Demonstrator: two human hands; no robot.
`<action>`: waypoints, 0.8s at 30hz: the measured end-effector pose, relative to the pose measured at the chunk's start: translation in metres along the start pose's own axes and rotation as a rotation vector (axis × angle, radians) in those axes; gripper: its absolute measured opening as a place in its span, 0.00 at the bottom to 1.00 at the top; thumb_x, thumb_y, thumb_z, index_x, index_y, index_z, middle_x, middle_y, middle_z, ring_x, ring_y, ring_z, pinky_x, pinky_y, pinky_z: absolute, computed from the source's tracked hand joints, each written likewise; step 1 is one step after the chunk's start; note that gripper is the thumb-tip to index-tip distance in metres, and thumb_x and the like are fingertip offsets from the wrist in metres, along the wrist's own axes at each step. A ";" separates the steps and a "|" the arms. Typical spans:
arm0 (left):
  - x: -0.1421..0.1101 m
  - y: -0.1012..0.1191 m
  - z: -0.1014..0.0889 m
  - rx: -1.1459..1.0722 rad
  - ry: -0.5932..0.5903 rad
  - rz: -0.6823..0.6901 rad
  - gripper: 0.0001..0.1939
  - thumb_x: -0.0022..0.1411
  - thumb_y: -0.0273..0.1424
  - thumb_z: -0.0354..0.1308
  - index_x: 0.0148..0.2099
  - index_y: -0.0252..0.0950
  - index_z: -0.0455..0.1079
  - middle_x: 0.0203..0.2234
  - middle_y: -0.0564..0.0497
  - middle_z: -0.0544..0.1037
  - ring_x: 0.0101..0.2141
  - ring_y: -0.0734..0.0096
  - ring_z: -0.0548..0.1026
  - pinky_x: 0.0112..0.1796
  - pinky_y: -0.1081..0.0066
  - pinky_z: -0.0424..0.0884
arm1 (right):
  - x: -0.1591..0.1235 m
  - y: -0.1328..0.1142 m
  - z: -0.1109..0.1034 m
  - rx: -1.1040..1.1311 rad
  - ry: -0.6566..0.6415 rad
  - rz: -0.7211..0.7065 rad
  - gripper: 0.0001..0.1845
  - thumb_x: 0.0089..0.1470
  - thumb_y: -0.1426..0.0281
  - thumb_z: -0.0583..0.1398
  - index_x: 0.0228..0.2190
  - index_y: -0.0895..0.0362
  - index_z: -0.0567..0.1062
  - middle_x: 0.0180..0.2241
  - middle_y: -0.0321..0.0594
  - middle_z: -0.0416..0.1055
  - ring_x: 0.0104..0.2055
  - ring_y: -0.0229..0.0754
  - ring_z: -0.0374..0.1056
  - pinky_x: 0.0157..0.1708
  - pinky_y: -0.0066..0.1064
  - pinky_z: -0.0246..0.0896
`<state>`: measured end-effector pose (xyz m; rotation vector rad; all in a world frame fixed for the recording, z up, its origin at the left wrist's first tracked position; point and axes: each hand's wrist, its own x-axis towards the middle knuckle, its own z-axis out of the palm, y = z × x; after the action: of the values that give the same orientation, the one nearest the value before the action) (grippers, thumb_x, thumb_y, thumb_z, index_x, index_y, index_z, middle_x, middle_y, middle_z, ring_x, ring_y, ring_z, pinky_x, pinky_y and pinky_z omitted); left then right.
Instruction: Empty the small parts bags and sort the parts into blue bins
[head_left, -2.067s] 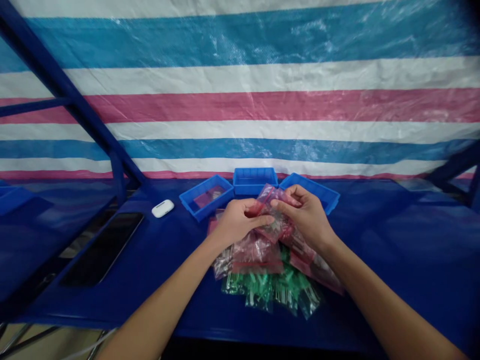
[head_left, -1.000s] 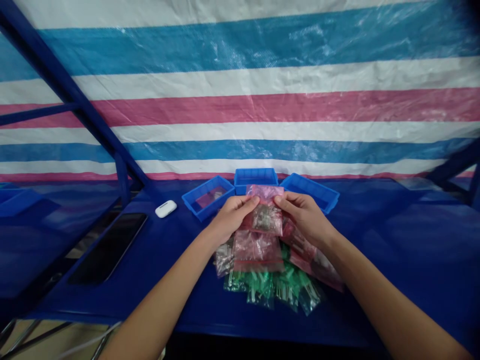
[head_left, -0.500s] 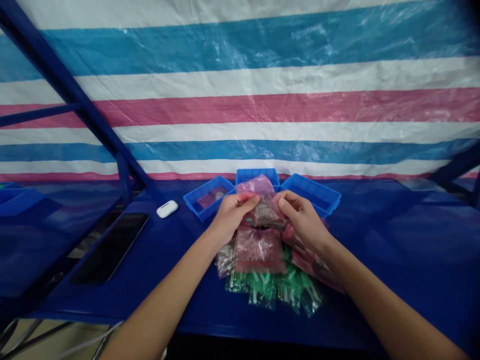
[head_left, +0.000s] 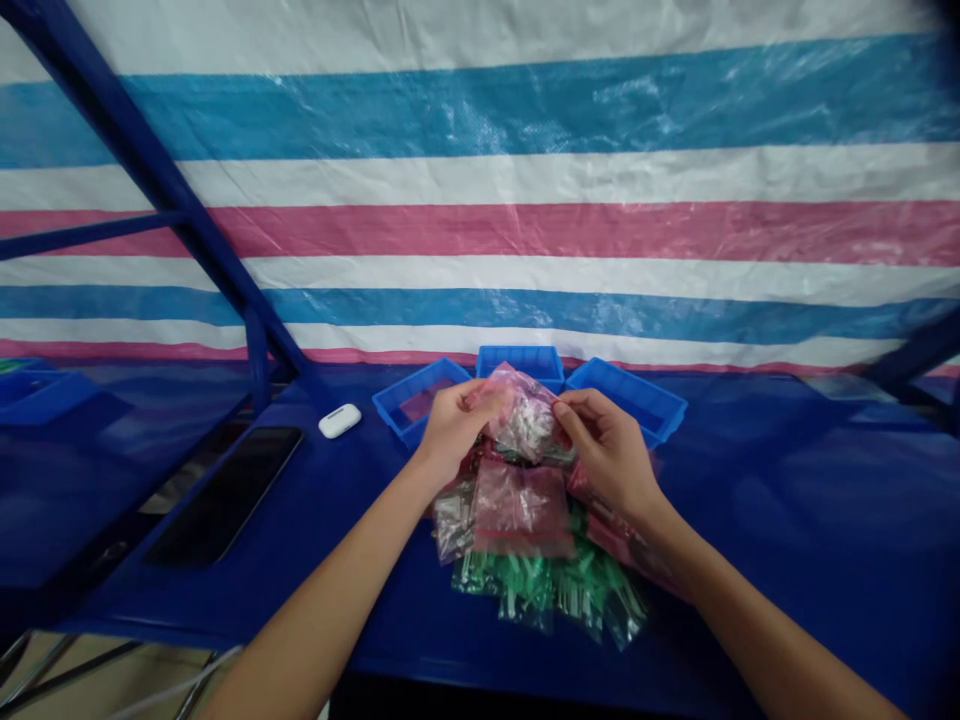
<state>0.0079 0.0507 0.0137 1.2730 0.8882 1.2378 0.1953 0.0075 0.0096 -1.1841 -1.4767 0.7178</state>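
A pink translucent plastic bag is held up between both hands, above a pile of bags; its contents look greyish and I cannot make them out. My left hand pinches its left side, thumb on top. At the bag's right edge, my right hand grips with thumb and forefinger. Below lies another pink bag, flat on the pile. Clear bags with green and whitish pieces fan out towards the table's front edge. More pink bags lie partly hidden under my right forearm.
Behind the pile stand three blue trays: a left one with a pink bag inside, a middle one and a right one. A white case and a black phone lie leftward. Blue frame bars rise at the left.
The held bag has been tilted and now catches more light. My left thumb and fingers have shifted on it, and my right hand has turned slightly. The camera view has moved slightly.
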 end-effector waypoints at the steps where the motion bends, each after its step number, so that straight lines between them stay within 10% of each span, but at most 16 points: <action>1: 0.000 0.000 0.000 0.046 0.015 0.022 0.15 0.53 0.40 0.66 0.35 0.32 0.76 0.24 0.52 0.75 0.24 0.76 0.70 0.26 0.75 0.62 | 0.000 -0.001 0.000 -0.018 -0.010 -0.005 0.13 0.59 0.59 0.57 0.36 0.55 0.73 0.29 0.39 0.71 0.28 0.39 0.64 0.27 0.30 0.57; 15: 0.003 0.001 0.001 -0.137 0.106 0.032 0.12 0.50 0.37 0.69 0.32 0.35 0.74 0.27 0.53 0.78 0.27 0.75 0.73 0.31 0.74 0.67 | 0.001 -0.010 -0.006 -0.183 -0.009 -0.079 0.13 0.59 0.60 0.56 0.33 0.55 0.76 0.30 0.39 0.74 0.30 0.41 0.66 0.30 0.32 0.58; 24: -0.001 0.002 0.002 -0.039 -0.091 -0.050 0.18 0.52 0.42 0.67 0.42 0.35 0.75 0.29 0.51 0.78 0.26 0.75 0.72 0.27 0.76 0.65 | -0.003 -0.006 -0.001 -0.063 0.047 -0.003 0.13 0.61 0.58 0.54 0.36 0.54 0.70 0.21 0.33 0.63 0.21 0.35 0.56 0.21 0.29 0.47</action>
<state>0.0088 0.0491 0.0161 1.2592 0.8217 1.1434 0.1947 0.0024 0.0144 -1.2379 -1.4711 0.6416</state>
